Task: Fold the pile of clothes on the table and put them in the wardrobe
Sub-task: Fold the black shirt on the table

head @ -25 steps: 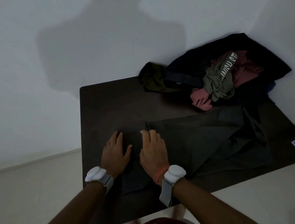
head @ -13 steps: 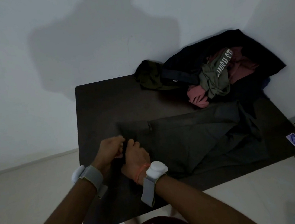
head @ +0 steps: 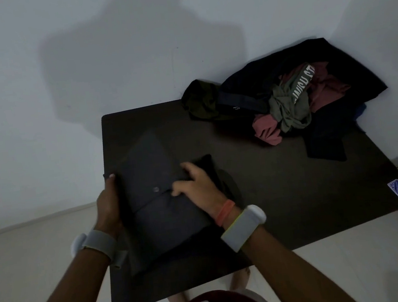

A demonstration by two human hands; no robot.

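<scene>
Item: dark grey folded garment [head: 155, 213], cloth, with a small round button [head: 156, 189] on its upper face, lying on the near left part of the dark brown rectangular tabletop [head: 284, 190]. Left hand [head: 107, 206]: fingers curled round the garment's left edge, one fingertip showing over the far corner. Right hand [head: 194, 185]: narrow, fingers bent on top of the garment beside the button, apparently pinching a fold, though the dim light blurs this. Pile of crumpled clothes [head: 286, 101] in black, olive, pink and grey-green: far right corner of the tabletop, well apart from both hands. Blue-and-white sticker [head: 396, 188]: near right corner.
</scene>
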